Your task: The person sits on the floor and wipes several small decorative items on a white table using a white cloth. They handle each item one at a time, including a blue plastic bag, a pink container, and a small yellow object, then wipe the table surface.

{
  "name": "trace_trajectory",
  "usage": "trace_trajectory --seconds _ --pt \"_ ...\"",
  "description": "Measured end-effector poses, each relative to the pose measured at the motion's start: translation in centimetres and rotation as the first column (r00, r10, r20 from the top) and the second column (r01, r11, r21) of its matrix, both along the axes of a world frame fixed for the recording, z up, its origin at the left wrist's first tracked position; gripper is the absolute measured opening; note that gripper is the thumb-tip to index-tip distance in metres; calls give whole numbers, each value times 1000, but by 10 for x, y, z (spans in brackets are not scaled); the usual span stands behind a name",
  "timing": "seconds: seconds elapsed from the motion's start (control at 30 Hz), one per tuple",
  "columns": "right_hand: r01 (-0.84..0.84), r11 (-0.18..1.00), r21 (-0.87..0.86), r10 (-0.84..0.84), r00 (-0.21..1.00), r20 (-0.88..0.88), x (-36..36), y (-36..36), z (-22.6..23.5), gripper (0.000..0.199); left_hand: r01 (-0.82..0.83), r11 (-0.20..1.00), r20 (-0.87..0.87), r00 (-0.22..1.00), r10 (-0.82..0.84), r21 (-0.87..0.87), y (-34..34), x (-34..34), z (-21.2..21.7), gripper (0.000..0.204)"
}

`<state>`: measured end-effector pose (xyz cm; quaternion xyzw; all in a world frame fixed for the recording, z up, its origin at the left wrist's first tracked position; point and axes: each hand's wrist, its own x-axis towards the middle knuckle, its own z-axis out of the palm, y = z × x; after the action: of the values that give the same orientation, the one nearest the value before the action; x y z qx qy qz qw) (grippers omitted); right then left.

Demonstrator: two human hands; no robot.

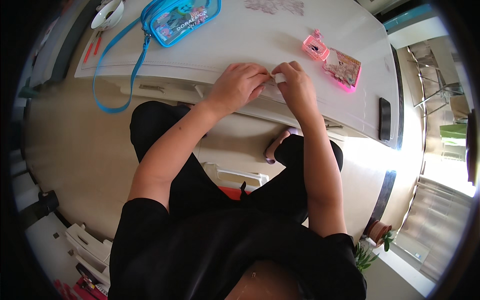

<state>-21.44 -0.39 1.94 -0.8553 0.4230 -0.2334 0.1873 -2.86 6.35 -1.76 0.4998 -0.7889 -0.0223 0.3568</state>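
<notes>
Left hand (237, 85): curled at the table's (240, 45) near edge, fingertips pinched on a small tan piece (270, 75).
Right hand (295, 82): closed around a small white object (280, 78), touching the left hand.
Tan piece: held between both hands, mostly hidden.
Pink box (315, 48): set beyond the right hand.
Card pack (344, 68): laid just beside the box.
Blue pouch (180, 20): placed at the far left.
Phone (384, 119): laid near the right edge.
</notes>
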Motion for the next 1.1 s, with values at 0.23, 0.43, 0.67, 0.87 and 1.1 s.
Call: trace_trajectory --seconds 0.23,0.43,0.67,0.87,1.1 --pt "111 994 25 -110 993 -42 -57 -7 3 28 22 1000 17 1000 -23 7 2 3 -3 34" --pt "213 976 32 -215 972 89 -67 -18 9 28 64 997 105 993 -59 -45 8 -16 7 61" --pt "81 991 108 -99 979 176 -32 -19 15 23 37 999 272 962 -32 -12 15 -71 -11 82" --pt "-128 988 81 130 991 -20 -13 -26 18 26 18 1000 336 942 -14 -9 13 -71 -14 78" --pt "-216 945 247 245 965 -96 15 -31 25 31 22 998 341 940 0 -62 15 -70 -16 74"
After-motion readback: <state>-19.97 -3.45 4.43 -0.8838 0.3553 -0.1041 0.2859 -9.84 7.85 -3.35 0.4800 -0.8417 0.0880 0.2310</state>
